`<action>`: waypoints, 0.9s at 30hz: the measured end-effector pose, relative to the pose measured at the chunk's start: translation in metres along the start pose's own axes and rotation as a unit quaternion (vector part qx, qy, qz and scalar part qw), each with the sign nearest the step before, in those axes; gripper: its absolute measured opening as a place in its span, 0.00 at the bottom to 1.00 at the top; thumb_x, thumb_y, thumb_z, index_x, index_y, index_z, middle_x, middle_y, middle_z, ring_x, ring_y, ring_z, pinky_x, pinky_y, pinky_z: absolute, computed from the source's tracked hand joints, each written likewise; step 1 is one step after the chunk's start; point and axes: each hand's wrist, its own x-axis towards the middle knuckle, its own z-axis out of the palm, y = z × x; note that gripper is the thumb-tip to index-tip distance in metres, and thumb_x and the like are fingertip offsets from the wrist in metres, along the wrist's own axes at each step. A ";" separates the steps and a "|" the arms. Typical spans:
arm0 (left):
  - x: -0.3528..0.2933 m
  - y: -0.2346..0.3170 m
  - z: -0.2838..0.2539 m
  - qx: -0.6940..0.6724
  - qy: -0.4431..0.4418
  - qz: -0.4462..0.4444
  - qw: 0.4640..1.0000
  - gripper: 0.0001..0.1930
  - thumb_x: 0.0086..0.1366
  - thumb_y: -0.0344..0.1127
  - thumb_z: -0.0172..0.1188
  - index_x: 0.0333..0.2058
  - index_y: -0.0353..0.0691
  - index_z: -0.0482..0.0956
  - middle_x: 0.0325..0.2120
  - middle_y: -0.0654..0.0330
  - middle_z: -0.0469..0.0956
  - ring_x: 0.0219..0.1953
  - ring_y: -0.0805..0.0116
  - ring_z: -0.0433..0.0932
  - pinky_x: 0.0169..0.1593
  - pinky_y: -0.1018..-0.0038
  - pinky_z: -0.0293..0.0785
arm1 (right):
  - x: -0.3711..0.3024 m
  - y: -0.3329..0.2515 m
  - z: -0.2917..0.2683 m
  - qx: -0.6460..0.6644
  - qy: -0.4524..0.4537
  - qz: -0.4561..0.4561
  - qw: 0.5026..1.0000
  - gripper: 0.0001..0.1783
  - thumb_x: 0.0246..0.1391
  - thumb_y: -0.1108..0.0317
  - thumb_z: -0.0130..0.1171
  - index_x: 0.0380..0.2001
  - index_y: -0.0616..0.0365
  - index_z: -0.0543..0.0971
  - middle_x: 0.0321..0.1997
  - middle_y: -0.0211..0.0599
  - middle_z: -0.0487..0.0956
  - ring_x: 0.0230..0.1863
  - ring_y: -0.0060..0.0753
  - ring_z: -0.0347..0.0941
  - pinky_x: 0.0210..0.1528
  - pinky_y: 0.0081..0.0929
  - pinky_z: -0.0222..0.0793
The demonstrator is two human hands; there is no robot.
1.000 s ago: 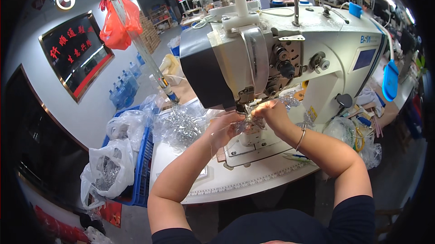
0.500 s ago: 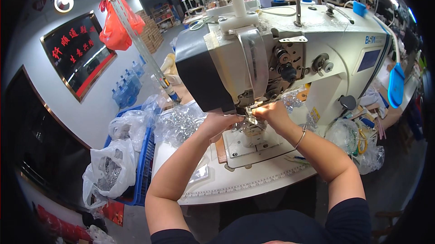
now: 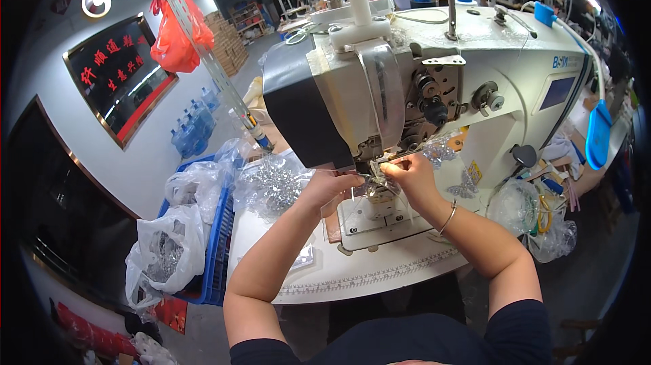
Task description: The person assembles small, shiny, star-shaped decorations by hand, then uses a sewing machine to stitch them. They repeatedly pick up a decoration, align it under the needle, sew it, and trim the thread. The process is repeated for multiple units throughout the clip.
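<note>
A white industrial sewing machine [image 3: 502, 60] fills the middle of the view. Both hands meet under its head, around the needle area. My left hand [image 3: 329, 188] is closed, thumb and fingers pinching the left side of a small shiny silvery piece [image 3: 376, 187]. From the other side my right hand [image 3: 412, 176], with a bangle on its wrist, pinches the same piece close to the presser foot. Fingers and machine parts hide much of the piece, so its shape cannot be told. Below it is the machine's raised metal bed [image 3: 380, 226].
Clear plastic with silvery pieces [image 3: 274, 185] lies left of the machine. A blue crate [image 3: 215, 256] holding white plastic bags [image 3: 169, 250] stands beside the table. Silvery ornaments [image 3: 464, 185] lie right of the bed, near yellow-handled scissors [image 3: 544, 216]. A ruler tape [image 3: 366, 280] follows the table's front edge.
The view has shifted slightly. Both hands stay at the needle area; my right hand's fingers have turned a little around the piece. More of the silvery ornaments on the right shows.
</note>
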 end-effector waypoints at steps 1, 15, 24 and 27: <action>0.000 0.000 -0.001 0.001 -0.004 -0.004 1.000 0.16 0.49 0.19 0.61 0.38 0.39 0.74 0.31 0.68 0.73 0.35 0.77 0.73 0.40 0.79 0.69 | 0.000 0.003 0.000 0.006 0.004 0.001 1.000 0.10 0.39 0.67 0.61 0.19 0.65 0.76 0.17 0.28 0.73 0.19 0.16 0.66 0.24 0.17 0.62; 0.014 -0.013 -0.014 0.052 -0.001 0.023 0.998 0.16 0.51 0.20 0.59 0.41 0.35 0.73 0.33 0.62 0.74 0.35 0.71 0.74 0.38 0.72 0.73 | 0.004 -0.006 -0.002 0.011 -0.055 0.046 0.997 0.07 0.42 0.71 0.58 0.18 0.64 0.77 0.18 0.28 0.74 0.21 0.17 0.65 0.25 0.19 0.58; 0.003 -0.005 0.001 0.008 0.030 0.028 0.999 0.15 0.51 0.21 0.60 0.39 0.34 0.74 0.33 0.62 0.74 0.35 0.72 0.74 0.37 0.74 0.70 | 0.009 -0.003 -0.002 0.005 -0.067 0.027 0.997 0.07 0.43 0.72 0.58 0.23 0.66 0.78 0.21 0.29 0.76 0.22 0.17 0.66 0.25 0.19 0.60; 0.006 -0.005 -0.001 0.029 0.020 0.036 0.999 0.14 0.51 0.20 0.60 0.39 0.34 0.74 0.32 0.63 0.74 0.35 0.75 0.73 0.37 0.78 0.68 | 0.010 -0.002 -0.003 0.006 -0.058 0.047 0.997 0.07 0.43 0.72 0.57 0.24 0.66 0.78 0.22 0.30 0.76 0.23 0.18 0.67 0.26 0.19 0.60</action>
